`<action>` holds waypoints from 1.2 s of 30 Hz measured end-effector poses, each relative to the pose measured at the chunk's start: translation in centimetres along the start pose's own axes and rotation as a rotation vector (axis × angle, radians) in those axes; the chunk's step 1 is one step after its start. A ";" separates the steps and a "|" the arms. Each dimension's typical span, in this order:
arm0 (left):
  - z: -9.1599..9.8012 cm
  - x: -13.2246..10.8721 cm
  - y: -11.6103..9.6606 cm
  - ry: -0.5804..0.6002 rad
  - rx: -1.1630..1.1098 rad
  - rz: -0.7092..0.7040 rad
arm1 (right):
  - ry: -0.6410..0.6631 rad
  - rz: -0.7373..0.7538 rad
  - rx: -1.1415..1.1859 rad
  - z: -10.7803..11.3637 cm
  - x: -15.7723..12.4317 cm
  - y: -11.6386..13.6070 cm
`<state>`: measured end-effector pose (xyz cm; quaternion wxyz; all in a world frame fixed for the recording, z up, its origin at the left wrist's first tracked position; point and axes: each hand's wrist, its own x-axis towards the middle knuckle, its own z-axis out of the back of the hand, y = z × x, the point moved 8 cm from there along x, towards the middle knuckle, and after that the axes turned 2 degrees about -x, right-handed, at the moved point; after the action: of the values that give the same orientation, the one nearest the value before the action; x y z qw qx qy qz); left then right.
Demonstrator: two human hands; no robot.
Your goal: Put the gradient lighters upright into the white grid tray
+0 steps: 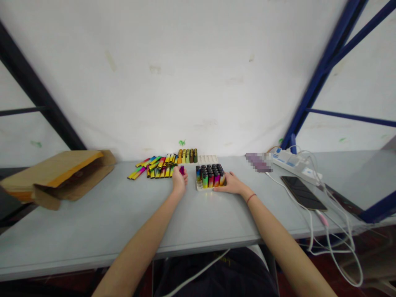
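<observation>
Holds a purple lighter-like piece (182,170) clamped in the left hand (178,180), just left of the white lighter tray (206,189) and apart from it. Cannot tell its full shape, with much of it hidden by the fingers. Touches the tray's front right corner with the right hand (234,184), thumb and fingers spread apart around it. Looks to be steadying it, though impossible to judge how firmly.

Could skew or slide the tray over the grey table (210,218) by pressing unevenly at that one corner. Could then tilt or jostle the black-topped lighters (211,175) standing close together in the tray. Could drop the purple lighter-like piece by slackening the left fingers, perhaps losing it among the multicoloured lighter bodies (161,167) heaped left of the tray. Could set that heap sliding by brushing it with the left knuckles. Could topple the upright gold and olive tubes (187,156), behind the tray and to its left, by reaching back too low. Could snag the pink-ended charging cable (322,218), well right of the tray, by swinging the right forearm outward, and so drag the black smartphone (305,193) beside it.
</observation>
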<state>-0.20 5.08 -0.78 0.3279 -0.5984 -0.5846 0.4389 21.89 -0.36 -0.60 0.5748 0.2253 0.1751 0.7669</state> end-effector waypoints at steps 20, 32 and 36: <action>-4.5 -3.6 -5.5 0.641 0.973 -0.747 | -0.025 0.023 -0.040 -0.1 0.1 -0.3; -3.8 -2.4 -3.7 0.624 0.943 -0.581 | -0.012 0.020 -0.017 -0.2 0.1 -0.4; -1.9 -1.1 -6.1 0.401 1.006 -0.671 | -0.006 0.026 -0.017 -0.2 0.1 -0.4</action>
<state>-0.89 4.79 5.63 0.7915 -0.2261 -0.3899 0.4128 22.04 -0.13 -0.96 0.5671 0.2252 0.1638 0.7751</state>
